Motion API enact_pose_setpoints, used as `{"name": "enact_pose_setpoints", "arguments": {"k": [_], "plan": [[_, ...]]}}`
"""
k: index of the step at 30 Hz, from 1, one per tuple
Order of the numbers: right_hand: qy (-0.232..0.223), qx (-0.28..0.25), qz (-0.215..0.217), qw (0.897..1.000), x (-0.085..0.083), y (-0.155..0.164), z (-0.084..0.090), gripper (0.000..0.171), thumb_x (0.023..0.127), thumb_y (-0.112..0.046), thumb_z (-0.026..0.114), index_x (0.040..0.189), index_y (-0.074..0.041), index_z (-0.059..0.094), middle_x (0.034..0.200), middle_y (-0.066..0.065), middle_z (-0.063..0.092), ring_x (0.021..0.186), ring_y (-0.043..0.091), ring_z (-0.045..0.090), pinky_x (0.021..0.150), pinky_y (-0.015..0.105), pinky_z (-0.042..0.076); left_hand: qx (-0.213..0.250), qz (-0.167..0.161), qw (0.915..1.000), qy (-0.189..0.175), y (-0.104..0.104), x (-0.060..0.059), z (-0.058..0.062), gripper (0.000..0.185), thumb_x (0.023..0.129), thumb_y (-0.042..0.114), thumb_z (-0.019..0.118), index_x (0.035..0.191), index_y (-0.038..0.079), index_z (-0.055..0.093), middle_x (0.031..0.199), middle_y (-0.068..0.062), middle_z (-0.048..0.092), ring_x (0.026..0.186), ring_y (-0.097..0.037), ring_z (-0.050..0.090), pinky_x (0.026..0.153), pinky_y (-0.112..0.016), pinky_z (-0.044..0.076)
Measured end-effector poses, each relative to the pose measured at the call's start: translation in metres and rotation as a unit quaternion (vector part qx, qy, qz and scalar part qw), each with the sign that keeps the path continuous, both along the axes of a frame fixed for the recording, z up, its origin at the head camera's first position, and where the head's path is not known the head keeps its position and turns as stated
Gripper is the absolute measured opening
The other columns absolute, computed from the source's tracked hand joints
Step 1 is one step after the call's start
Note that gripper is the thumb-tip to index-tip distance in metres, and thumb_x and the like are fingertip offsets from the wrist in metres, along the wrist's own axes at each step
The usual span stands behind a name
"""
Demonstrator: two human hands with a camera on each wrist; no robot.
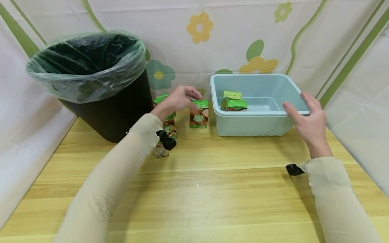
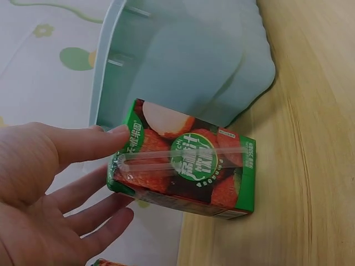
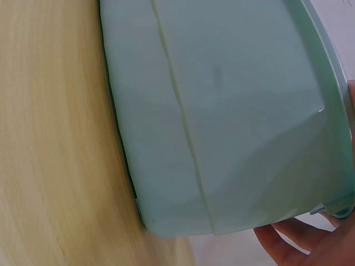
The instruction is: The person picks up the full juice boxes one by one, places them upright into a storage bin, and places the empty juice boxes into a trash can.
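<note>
My left hand [image 1: 179, 98] is at the top of a small green and red juice box [image 1: 199, 116], upright on the table. In the left wrist view, the thumb lies at the box's top edge, with the other fingers behind; a clear-wrapped straw [image 2: 161, 166] runs along its front. Gripping the near right corner of a light blue plastic bin [image 1: 252, 123], my right hand [image 1: 311, 123] has its thumb at the front rim and fingers at the right side. Inside this bin lie juice boxes [image 1: 237, 105]. More juice boxes [image 1: 169, 128] stand beside my left wrist, partly hidden by it.
A black trash can [image 1: 115, 114] lined with a clear green bag [image 1: 91, 84] stands at the back left. Behind everything hangs a white flowered cloth [image 1: 182, 60]. The wooden table [image 1: 212, 202] stretches out in front, with tiny specks on it.
</note>
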State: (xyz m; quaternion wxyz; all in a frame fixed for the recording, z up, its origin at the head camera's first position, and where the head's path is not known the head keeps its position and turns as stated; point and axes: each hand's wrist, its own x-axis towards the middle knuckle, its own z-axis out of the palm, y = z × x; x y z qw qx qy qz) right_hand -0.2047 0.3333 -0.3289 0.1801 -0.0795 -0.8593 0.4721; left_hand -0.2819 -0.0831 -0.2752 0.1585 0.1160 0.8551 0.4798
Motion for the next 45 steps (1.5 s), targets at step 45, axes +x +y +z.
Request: {"name": "enact_pose_setpoints", "arguments": {"k": [45], "plan": [[-0.003,0.005,-0.001,1.000,-0.001,0.000,-0.001,0.083,0.098,-0.051,0.069,0.168,-0.025,0.034,0.177,-0.008,0.025,0.165,0.021,0.020,0.136,0.039,0.020,-0.022,0.051,0.9916,0.117,-0.002,0.008,0.003,0.029,0.092,0.001,0.078,0.117,0.015,0.077,0.138,-0.004,0.067,0.122,-0.027,0.061,0.097,-0.044,0.057]]}}
